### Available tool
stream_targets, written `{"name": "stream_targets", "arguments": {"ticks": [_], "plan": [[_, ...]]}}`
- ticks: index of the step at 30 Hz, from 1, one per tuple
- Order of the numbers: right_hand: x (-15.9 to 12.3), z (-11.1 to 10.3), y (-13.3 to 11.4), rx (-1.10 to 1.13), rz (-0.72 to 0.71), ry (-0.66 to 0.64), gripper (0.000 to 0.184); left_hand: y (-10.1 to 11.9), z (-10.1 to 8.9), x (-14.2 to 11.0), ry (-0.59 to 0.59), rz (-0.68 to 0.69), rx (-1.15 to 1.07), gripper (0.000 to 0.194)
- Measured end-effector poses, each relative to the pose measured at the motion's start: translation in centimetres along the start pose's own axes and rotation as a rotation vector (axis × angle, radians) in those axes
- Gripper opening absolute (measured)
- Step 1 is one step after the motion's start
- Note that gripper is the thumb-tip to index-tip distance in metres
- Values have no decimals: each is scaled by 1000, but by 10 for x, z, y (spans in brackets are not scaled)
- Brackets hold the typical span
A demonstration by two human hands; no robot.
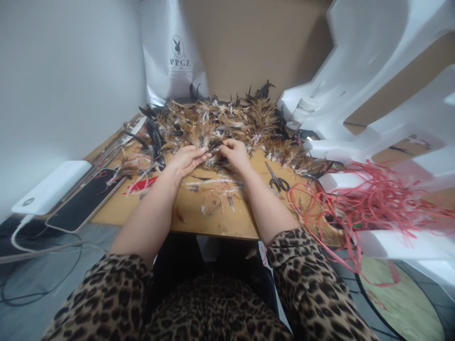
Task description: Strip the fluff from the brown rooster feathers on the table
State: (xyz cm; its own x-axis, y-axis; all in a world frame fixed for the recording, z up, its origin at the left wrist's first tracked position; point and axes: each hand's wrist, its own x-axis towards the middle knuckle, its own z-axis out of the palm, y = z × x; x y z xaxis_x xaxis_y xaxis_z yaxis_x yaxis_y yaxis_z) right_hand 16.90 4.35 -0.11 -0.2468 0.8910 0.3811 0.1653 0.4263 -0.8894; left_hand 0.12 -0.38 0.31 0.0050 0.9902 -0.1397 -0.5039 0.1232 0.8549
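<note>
Both hands meet at the front edge of a large heap of brown and black feathers (223, 116). My left hand (188, 160), at the left, has its thumb and fingers pinched on a small dark feather (213, 146). From the right, my right hand (234, 154) pinches the far end of the same feather between thumb and forefinger. Other brown feathers lie close behind the fingers and partly hide what is between them. On the tabletop just in front of the hands are loose feather scraps and white strips (215, 182).
Black-handled scissors (277, 180) lie right of my right forearm. A tangle of red ribbon strips (380, 199) spreads over the right side. At the left are a phone (85, 199), a white power bank (53, 184) with a cable, and a red piece (141, 184).
</note>
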Motion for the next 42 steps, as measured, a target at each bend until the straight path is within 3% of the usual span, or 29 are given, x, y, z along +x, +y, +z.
{"name": "stream_targets", "arguments": {"ticks": [4,8,13,17,23,33,42], "plan": [[-1,2,-1,22,15,12,18,0,1,-1,-23,13,-14,6],[-3,3,-8,171,114,-22,17,1,2,0,25,23,-50,5],[-6,7,-16,359,167,-126,36,1,1,3,53,40,-107,5],[-7,16,-13,353,177,-52,32,-2,2,3,20,39,-82,4],[-5,18,-6,419,180,-40,34,-4,2,3,-43,15,-23,2],[-4,14,-6,414,141,-7,34,-5,1,2,-36,-51,30,4],[-5,17,-7,402,127,-5,32,-6,3,1,-43,-18,127,7]]}}
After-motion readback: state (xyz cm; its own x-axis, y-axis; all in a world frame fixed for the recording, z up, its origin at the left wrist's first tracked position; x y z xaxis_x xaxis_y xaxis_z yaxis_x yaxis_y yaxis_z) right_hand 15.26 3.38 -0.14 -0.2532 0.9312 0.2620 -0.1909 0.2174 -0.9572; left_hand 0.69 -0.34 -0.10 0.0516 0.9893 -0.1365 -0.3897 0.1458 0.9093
